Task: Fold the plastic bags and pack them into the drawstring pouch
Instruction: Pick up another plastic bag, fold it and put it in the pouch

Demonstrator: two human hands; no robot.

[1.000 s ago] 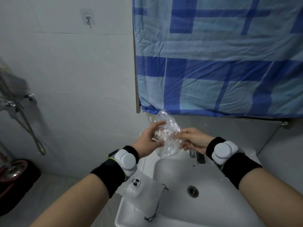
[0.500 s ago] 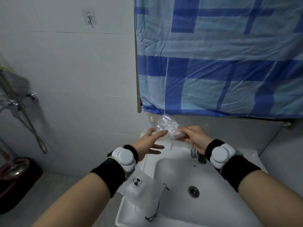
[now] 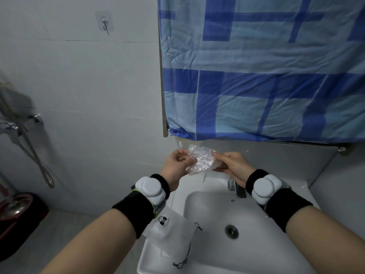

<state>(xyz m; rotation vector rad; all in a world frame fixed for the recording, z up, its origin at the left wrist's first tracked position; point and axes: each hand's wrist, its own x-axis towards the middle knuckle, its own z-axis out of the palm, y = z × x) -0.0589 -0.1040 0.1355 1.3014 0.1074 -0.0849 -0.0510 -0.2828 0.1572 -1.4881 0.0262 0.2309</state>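
Observation:
A crumpled clear plastic bag [image 3: 201, 161] is held in the air above the back of the sink, between both hands. My left hand [image 3: 176, 165] pinches its left side with thumb and fingers. My right hand [image 3: 230, 165] grips its right side. Below my left wrist, a white drawstring pouch [image 3: 171, 232] with a small black logo and a black cord lies on the sink's left rim.
The white sink [image 3: 256, 254] has a drain [image 3: 231, 231] and a metal tap [image 3: 238, 189] below my right hand. A blue checked cloth [image 3: 256, 76] hangs above. A wall hook [image 3: 104, 23], a shower hose [image 3: 33, 155] and a red object [image 3: 13, 206] are to the left.
My left hand let go of the bag half a second ago and has now taken hold of its left side again. The bag is more bunched than before.

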